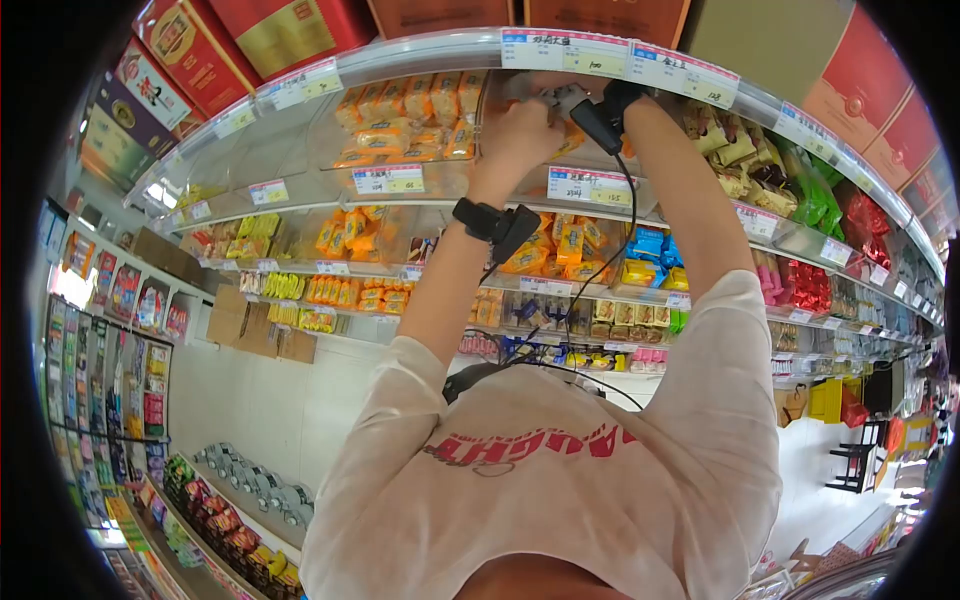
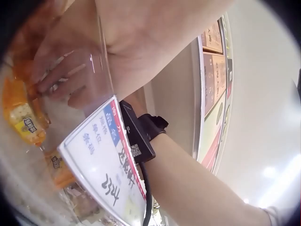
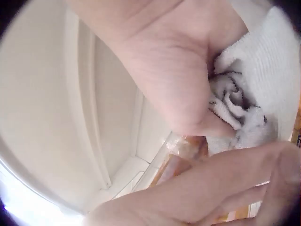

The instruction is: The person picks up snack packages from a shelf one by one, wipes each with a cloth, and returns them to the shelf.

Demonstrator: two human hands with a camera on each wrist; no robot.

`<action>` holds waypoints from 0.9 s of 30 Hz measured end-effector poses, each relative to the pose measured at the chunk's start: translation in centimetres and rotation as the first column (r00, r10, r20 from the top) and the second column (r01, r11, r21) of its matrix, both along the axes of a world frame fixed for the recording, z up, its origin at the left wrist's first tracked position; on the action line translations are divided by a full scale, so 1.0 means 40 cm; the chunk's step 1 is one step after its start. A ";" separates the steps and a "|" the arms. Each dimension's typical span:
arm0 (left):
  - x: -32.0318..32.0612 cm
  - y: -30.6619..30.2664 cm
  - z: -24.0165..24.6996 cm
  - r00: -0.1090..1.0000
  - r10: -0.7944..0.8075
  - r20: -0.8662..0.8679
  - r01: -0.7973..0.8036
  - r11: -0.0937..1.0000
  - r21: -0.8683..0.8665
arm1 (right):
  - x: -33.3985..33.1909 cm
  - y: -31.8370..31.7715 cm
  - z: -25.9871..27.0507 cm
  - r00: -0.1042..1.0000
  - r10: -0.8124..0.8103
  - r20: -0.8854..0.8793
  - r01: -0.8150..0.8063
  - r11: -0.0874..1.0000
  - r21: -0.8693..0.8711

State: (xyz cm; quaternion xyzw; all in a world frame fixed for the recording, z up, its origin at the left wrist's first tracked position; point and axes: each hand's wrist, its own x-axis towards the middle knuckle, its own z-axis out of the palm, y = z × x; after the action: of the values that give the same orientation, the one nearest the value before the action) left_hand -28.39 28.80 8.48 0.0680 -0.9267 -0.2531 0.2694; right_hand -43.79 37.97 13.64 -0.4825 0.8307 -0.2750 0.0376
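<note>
My right hand (image 3: 183, 70) grips a bunched white-and-grey cloth (image 3: 263, 75), its folds pressed into the palm. In the head view that hand is largely hidden behind the black wrist camera and the shelf edge, with the grey cloth (image 1: 567, 100) showing beside it. Close by, my left hand (image 1: 525, 135) reaches into a clear plastic bin on the upper shelf. Through the bin's wall its fingers (image 2: 70, 77) appear loosely bent and spread, close to orange-wrapped snack packets (image 2: 23, 113). A white price label (image 2: 106, 155) is fixed to the front of this bin.
To the left stands a bin of orange packets (image 1: 410, 120); cream, green and red packets (image 1: 735, 140) fill bins to the right. Boxes (image 1: 290, 30) line the top shelf above a label rail (image 1: 580, 50). Lower shelves hold more snacks, and black cables (image 1: 625, 215) hang from the wrists.
</note>
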 end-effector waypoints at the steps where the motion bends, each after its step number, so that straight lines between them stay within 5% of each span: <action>1: 0.021 0.005 0.008 0.997 0.001 -0.073 0.002 0.999 0.043 | -0.001 -0.004 0.006 1.000 -0.002 -0.010 0.002 1.000 0.019; 3: 0.050 0.029 0.051 0.972 -0.012 -0.233 0.039 0.993 0.112 | 0.002 0.004 0.014 0.999 -0.016 -0.032 0.018 0.999 0.043; 6: 0.098 0.057 0.113 0.971 0.001 -0.238 0.063 0.963 0.260 | 0.016 0.023 0.023 0.998 -0.037 -0.060 0.041 0.996 0.075; 9: 0.093 0.069 0.108 0.952 0.078 -0.297 -0.031 0.986 0.161 | 0.028 0.049 0.036 0.994 -0.058 -0.093 0.068 0.991 0.111; 12: -0.006 0.012 0.000 0.974 0.115 -0.194 -0.102 0.992 0.074 | 0.050 0.083 0.049 0.988 -0.083 -0.131 0.103 0.983 0.153; 15: -0.029 0.016 -0.021 0.982 0.187 -0.023 -0.188 0.963 -0.195 | 0.064 0.096 0.053 0.982 -0.101 -0.157 0.129 0.975 0.183; 21: 0.043 0.040 0.040 0.994 0.106 0.020 -0.101 0.980 -0.174 | 0.101 0.096 0.088 0.946 -0.058 -0.318 0.147 0.954 0.261; 24: 0.059 0.057 0.061 0.991 0.061 -0.121 -0.073 0.992 -0.100 | 0.101 0.103 0.091 0.950 -0.064 -0.305 0.144 0.958 0.247; 27: 0.042 0.052 0.019 0.926 0.064 -0.373 -0.195 0.925 -0.325 | 0.090 0.114 0.076 0.972 -0.102 -0.210 0.145 0.968 0.205</action>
State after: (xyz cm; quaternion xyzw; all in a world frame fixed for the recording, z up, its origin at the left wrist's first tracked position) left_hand -26.71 30.86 9.22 0.0333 -0.8861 -0.0706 0.4568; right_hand -40.19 42.51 16.68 -0.4474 0.8842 -0.1341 -0.0095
